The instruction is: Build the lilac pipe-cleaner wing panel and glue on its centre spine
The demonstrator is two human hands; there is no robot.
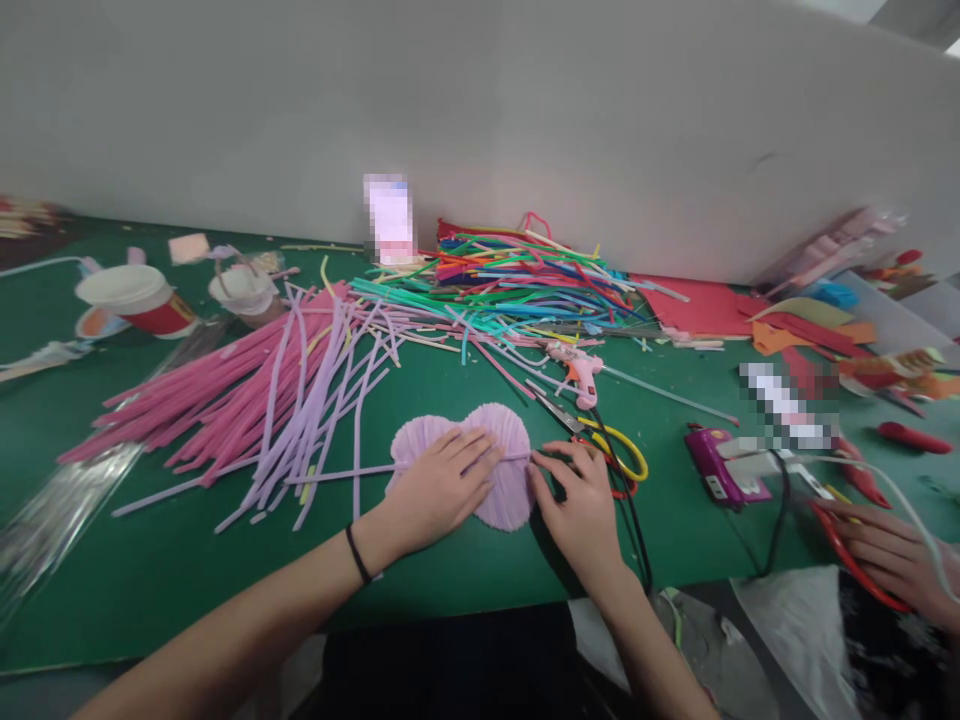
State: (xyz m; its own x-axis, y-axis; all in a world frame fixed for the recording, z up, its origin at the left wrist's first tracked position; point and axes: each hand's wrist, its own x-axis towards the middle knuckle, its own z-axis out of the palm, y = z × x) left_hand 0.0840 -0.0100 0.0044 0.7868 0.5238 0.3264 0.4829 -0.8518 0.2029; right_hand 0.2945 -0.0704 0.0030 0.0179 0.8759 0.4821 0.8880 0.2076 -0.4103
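A lilac fuzzy piece (504, 495) with two rounded lobes lies flat on the green table, made of pipe cleaners side by side. One lilac pipe cleaner (345, 474) crosses it from left to right. My left hand (442, 485) rests flat over the middle of the piece, fingers stretched out, hiding part of it and of the crossing strand. At the right lobe's edge, my right hand (581, 505) has its thumb and forefinger closed together at the strand's right end, the other fingers curled. Beside it lie scissors (626, 450) with yellow handles.
Loose pink pipe cleaners (217, 385) and a multicoloured heap (517, 275) spread behind. A pink glue gun (581, 375) with a black cord lies near my right hand. Left are a lidded cup (142, 298) and wrapping film. Right, another person's hand (889, 555) holds red-handled scissors near a purple box (712, 465).
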